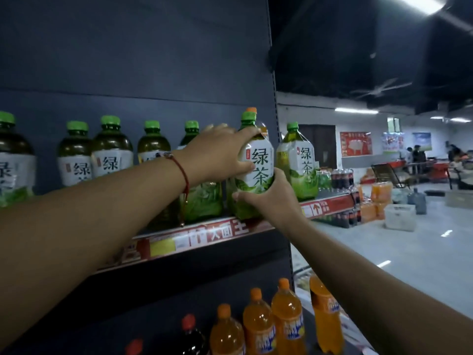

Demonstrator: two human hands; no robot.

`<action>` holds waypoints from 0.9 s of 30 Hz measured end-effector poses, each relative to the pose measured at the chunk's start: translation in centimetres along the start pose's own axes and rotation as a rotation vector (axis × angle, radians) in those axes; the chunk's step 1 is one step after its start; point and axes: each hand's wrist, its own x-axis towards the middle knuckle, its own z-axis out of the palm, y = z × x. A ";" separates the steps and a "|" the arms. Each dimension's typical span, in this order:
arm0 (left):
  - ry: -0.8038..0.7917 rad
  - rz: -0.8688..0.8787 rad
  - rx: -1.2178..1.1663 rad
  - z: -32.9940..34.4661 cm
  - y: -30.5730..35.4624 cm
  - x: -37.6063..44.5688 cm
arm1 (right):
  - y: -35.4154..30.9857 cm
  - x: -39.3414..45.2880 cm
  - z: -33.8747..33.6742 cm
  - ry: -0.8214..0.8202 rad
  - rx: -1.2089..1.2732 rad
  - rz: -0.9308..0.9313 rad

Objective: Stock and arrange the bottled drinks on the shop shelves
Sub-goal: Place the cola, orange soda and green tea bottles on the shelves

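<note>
A large green tea bottle (pixel 258 162) with a green cap and a white label stands near the right end of the upper shelf (pixel 204 237). My left hand (pixel 217 152) grips its upper body from the left, fingers over the shoulder. From the lower right, my right hand (pixel 271 198) wraps round its base. A row of like green tea bottles (pixel 112 152) runs to the left, and one more green tea bottle (pixel 299 160) stands at the right end. An orange cap shows just behind the held bottle.
On the lower shelf stand several orange soda bottles (pixel 258 326) and dark cola bottles (pixel 190 336) with red caps. To the right an open aisle floor holds stacked drink packs (pixel 343 178), a white crate (pixel 399 216) and water jugs. People sit far back right.
</note>
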 end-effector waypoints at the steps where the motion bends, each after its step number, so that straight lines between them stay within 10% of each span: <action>1: -0.023 -0.012 0.035 0.3 -0.2 0.4 | 0.3 0.6 0.4 -0.004 -0.019 0.010; 14: -0.035 -0.041 0.301 3.1 -2.3 1.7 | -1.0 4.5 -1.6 -0.367 -0.164 0.093; 19: 0.095 0.078 0.440 4.5 -2.3 1.8 | -5.4 9.9 -4.9 -0.086 -0.208 -0.049; 27: 0.025 0.092 0.384 5.7 -3.3 1.6 | -7.5 17.3 -2.4 -0.126 -0.504 0.048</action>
